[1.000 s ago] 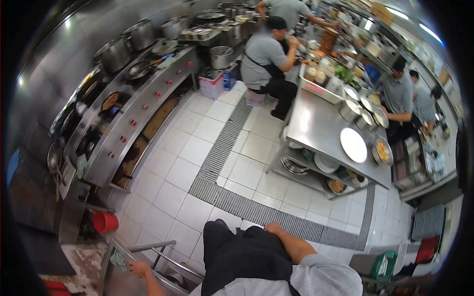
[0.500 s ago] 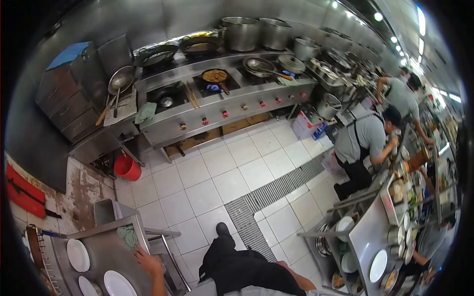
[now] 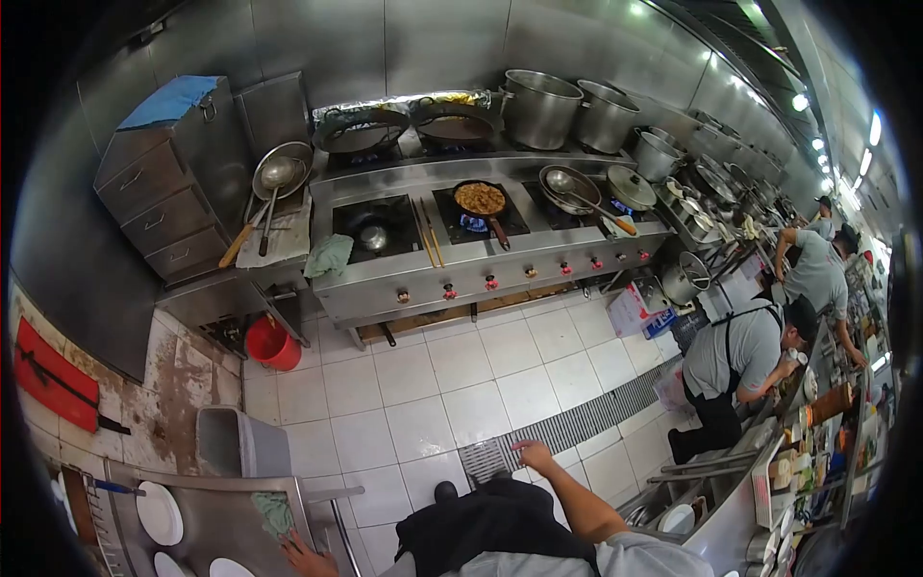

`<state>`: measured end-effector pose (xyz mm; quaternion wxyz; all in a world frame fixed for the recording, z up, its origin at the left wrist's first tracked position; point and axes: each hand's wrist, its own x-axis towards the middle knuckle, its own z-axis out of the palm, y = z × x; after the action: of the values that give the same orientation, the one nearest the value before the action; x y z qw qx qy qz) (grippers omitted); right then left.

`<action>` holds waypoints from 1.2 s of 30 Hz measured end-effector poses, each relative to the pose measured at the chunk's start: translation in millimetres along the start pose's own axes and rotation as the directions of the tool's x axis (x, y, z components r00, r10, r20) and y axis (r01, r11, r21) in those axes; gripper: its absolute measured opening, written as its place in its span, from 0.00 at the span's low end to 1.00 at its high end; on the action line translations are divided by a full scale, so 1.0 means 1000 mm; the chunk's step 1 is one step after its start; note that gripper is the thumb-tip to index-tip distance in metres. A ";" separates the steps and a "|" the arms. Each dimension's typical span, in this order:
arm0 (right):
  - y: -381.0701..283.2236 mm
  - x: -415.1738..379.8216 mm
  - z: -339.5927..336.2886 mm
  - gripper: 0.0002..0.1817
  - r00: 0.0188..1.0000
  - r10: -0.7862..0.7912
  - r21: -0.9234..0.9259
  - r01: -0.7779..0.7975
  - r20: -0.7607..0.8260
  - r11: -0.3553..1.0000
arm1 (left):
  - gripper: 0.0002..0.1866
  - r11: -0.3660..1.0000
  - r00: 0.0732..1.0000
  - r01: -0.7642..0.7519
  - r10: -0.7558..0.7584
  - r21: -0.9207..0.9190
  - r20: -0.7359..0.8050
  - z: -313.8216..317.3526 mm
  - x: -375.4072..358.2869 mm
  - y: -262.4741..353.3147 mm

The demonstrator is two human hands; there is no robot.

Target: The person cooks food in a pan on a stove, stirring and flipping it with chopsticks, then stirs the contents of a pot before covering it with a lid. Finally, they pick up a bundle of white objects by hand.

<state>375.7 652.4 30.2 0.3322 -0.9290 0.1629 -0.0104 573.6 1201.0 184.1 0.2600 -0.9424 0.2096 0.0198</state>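
My left hand [image 3: 306, 557] rests on the steel table [image 3: 223, 503] at the lower left, fingers spread. Its fingertips are right at the lower edge of a crumpled green cloth [image 3: 274, 513]. White plates [image 3: 160, 513] lie on the same table, to the left of the cloth. In front of my body, over the tiled floor, hangs my right hand [image 3: 535, 456]. It holds nothing, with its index finger stretched toward the left.
Ahead is a stove [image 3: 492, 262] with a pan of food [image 3: 480, 200] over a flame. A red bucket [image 3: 273, 343] and a grey bin [image 3: 242, 440] stand at left. Two co-workers [image 3: 735, 356] work along the right counter. A drain grate [image 3: 577, 415] crosses the floor.
My right hand has come up into view in front of my body. The view has tilted, and the stove sits lower and further right. My left hand stays beside the green cloth.
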 end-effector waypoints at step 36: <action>0.056 0.505 -0.250 0.22 0.824 0.445 0.768 -0.525 0.351 0.367 | 0.17 0.255 0.867 0.492 -0.056 -0.832 0.496 -0.029 0.069 0.295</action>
<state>805.8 302.1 145.0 0.7300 -0.5602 0.3883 0.0496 515.3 930.9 57.0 -0.3074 -0.9108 -0.0666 0.2674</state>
